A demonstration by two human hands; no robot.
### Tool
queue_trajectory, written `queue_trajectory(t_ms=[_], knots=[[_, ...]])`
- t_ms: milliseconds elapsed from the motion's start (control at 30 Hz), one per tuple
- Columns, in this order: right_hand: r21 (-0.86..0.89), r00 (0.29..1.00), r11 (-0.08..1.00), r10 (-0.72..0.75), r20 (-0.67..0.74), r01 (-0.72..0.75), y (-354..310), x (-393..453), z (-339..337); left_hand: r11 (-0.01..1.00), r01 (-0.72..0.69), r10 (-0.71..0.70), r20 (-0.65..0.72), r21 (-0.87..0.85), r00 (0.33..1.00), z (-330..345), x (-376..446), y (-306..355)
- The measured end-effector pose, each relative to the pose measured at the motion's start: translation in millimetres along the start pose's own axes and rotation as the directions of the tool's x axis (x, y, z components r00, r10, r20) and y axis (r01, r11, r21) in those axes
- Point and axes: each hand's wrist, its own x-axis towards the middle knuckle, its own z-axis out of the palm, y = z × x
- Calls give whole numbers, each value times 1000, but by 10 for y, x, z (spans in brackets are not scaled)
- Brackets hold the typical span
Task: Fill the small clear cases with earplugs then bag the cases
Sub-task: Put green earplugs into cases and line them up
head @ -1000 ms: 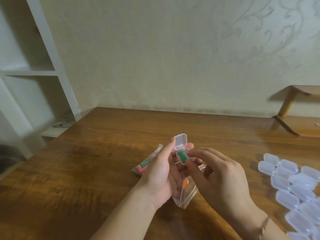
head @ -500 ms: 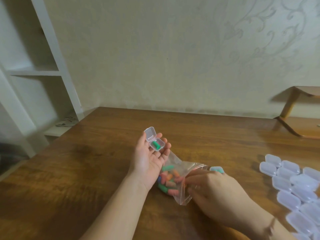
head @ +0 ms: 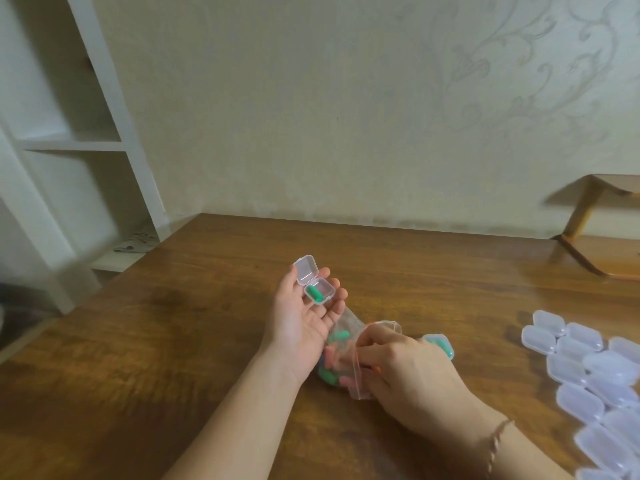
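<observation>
Left hand (head: 304,317) cradles an open case (head: 313,284), one green earplug (head: 316,294) inside; right hand (head: 403,365), fingers curled, reaches into the earplug bag (head: 349,362); empty cases (head: 595,379) wait to its right, unbagged.

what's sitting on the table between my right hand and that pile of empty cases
In the head view, one closed case holding a green earplug, right beside your right hand; then bare table to the empty cases.

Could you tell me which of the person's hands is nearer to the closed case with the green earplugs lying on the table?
Right. The right hand is at the bag, right beside the closed case. The left hand is farther away, cradling the open case.
</observation>
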Motion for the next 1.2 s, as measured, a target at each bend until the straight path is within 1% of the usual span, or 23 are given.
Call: queue_trajectory(t_ms=[100, 233, 300, 433, 633, 733, 767, 967, 1067, 1133, 1200], knots=[[11, 999, 999, 35, 11, -35, 8, -12, -24, 1000, 3, -3, 1, 2, 1000, -3, 1, 0], [12, 992, 996, 83, 98, -85, -30, 12, -19, 1000, 2, -2, 0, 18, 1000, 8, -6, -12], [-14, 992, 996, 94, 79, -94, -57, 36, 8, 1000, 0, 0, 1, 28, 1000, 12, -10, -18], [-2, 991, 994, 113, 69, -114, -81, 59, 36, 999, -13, 13, 1, 52, 1000, 4, -13, -16], [55, 999, 998, 24, 28, -26, -60, 53, 54, 998, -13, 12, 6, 61, 1000, 14, -27, -21], [93, 998, 995, -19, -60, 24, -54, 36, 57, 998, -13, 12, 8, 67, 1000, 17, -33, -27], [87, 996, 996, -22, -81, 30, -56, 29, 62, 998, -12, 11, 9, 67, 1000, 18, -37, -25], [103, 994, 994, -6, -105, 17, -81, 8, 55, 998, -17, 16, 9, 66, 1000, 20, -48, -26], [189, 990, 981, 60, -124, -36, -70, -7, 31, 997, -19, 19, -1, 79, 1000, 29, -56, -21], [264, 971, 959, 157, -180, -106, -56, -36, -45, 997, -17, 17, -10, 78, 1000, 36, -62, -15], [389, 950, 904, 260, -171, -177, -27, -82, -119, 997, -20, 21, -8, 77, 1000, 37, -70, -10]])
